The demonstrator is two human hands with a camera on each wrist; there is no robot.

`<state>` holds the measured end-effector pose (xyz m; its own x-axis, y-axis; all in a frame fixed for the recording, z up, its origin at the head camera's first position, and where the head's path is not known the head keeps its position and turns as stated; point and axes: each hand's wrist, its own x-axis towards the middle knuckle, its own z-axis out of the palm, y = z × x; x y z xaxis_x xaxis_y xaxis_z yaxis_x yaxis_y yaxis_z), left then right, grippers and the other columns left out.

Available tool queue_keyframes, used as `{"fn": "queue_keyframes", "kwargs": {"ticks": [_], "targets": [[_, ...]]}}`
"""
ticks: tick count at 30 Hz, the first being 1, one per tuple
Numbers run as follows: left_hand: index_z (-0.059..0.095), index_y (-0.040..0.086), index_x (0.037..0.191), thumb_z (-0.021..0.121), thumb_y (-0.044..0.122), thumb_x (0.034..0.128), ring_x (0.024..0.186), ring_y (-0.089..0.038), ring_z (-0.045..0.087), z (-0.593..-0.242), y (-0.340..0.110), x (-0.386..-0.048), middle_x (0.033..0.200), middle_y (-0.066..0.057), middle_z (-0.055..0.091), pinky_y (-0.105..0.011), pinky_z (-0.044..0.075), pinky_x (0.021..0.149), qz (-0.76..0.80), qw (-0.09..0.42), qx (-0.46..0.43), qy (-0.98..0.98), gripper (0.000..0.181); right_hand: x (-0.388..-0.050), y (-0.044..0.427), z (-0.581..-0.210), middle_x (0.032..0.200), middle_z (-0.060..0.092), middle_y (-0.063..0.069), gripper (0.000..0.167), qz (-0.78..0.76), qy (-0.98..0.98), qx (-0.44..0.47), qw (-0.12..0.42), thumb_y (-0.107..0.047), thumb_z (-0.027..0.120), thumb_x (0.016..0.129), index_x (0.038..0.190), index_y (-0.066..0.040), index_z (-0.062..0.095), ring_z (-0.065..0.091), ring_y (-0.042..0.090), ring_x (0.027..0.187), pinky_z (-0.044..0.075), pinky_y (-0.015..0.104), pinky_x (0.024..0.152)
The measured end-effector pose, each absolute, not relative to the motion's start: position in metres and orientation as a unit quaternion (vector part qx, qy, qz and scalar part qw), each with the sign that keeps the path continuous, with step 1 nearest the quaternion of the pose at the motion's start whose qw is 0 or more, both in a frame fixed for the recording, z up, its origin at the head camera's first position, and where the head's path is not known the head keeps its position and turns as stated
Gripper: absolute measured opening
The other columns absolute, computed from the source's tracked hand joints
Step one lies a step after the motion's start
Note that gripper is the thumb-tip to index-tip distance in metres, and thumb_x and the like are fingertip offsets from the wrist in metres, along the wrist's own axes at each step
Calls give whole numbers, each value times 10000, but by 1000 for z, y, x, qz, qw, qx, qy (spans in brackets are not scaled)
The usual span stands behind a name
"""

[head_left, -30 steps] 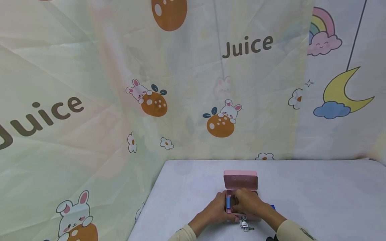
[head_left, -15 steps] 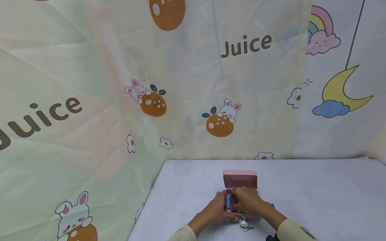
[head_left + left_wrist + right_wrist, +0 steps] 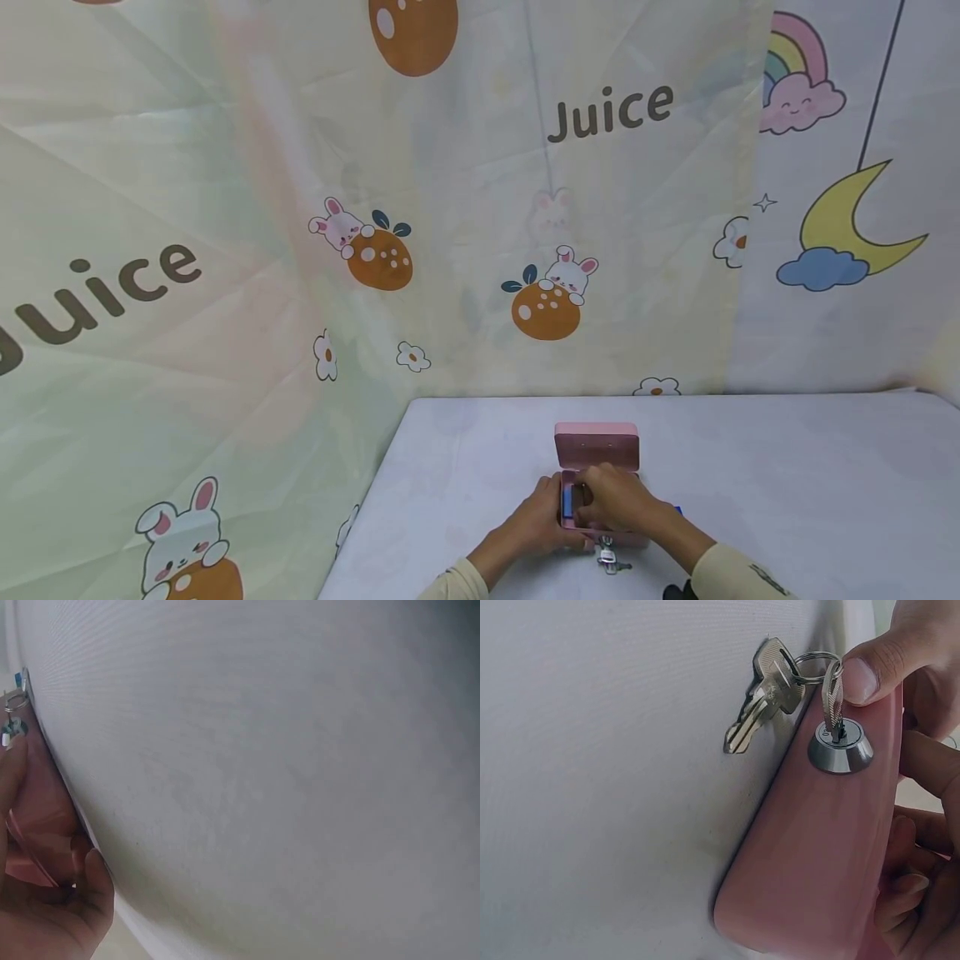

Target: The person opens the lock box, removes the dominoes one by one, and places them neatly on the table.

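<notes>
A pink metal cash box stands on the table with its lid raised. My left hand grips the box's left side, its thumb pressing the front near the lock. My right hand reaches down inside the box with bent fingers; whether they pinch anything is hidden. A blue item lies along the box's inner left wall. In the right wrist view one key sits in the round lock, and a second key hangs from the same ring.
The white-covered table reaches back to a printed cloth wall. Part of a blue object shows behind my right wrist. A black object lies at the bottom edge, partly under the right sleeve.
The head view has shifted slightly. Both hands stay at the box, and its lid stays raised.
</notes>
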<state>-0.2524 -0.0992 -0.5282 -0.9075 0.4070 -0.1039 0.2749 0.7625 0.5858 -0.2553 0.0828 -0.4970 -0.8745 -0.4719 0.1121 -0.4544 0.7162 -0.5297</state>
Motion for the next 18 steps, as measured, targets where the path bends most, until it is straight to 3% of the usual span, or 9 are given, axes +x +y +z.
{"fn": "queue_keyframes", "kwargs": {"ticks": [9, 18], "targets": [[380, 185, 1451, 907, 464, 691, 931, -41, 515, -527, -99, -251, 1106, 55, 484, -270, 500, 923, 293, 108, 189, 931, 966, -255, 85, -495, 822, 680, -50, 464, -275, 928, -250, 17, -181, 893, 712, 1125, -38, 738, 472, 69, 646, 375, 219, 561], [371, 184, 1466, 904, 480, 689, 940, -45, 520, -527, -99, -251, 1125, 57, 488, -283, 502, 944, 293, 109, 188, 931, 988, -251, 87, -493, 661, 550, -120, 278, -283, 923, -259, 3, -166, 884, 731, 962, -89, 752, 462, 65, 613, 379, 223, 542]]}}
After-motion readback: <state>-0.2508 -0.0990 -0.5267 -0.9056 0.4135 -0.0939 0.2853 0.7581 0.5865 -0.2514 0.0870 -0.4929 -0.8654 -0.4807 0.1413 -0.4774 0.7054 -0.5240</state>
